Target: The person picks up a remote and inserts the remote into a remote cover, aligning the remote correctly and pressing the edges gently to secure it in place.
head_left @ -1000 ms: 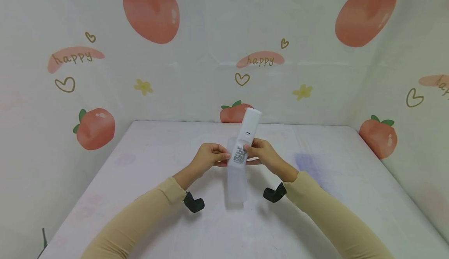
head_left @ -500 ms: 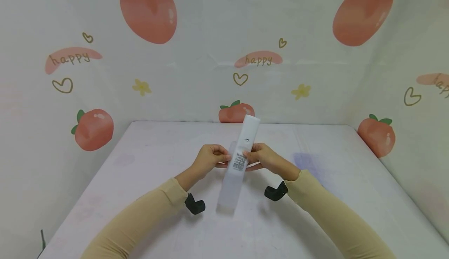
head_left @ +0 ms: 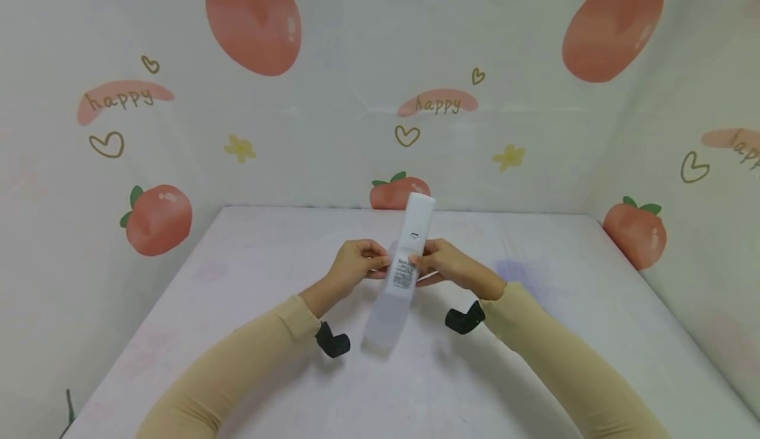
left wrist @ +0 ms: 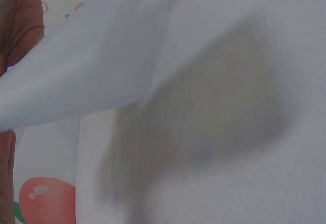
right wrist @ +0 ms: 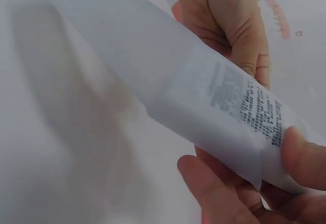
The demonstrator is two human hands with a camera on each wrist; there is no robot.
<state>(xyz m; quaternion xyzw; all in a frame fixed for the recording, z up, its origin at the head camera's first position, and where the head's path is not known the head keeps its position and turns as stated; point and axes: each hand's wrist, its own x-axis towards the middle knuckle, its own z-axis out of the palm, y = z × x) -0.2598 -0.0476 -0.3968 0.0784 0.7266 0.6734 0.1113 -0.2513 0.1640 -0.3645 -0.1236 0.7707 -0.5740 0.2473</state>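
Note:
A long white device (head_left: 418,218) with a small port-like slot and a printed label tilts upward above the table. Its lower end sits inside a translucent plastic sleeve (head_left: 386,320), whose free part hangs down to the left. In the right wrist view the sleeve (right wrist: 127,35) covers part of the label (right wrist: 265,117). My left hand (head_left: 356,264) pinches the sleeve at its mouth, on the device's left side. My right hand (head_left: 454,267) grips the device from the right, thumb on its face near the label. The left wrist view shows mostly the sleeve (left wrist: 102,56).
A white-covered table (head_left: 267,386) lies under both hands, with a purple stain (head_left: 522,277) to the right. Behind it hangs a white backdrop (head_left: 350,43) printed with red fruit. Black camera mounts (head_left: 332,343) sit below the wrists.
The sleeve's lower end has swung left, so it now lines up with the device. The device has come down slightly, and its lower end now shows inside the sleeve. Both hands keep their holds.

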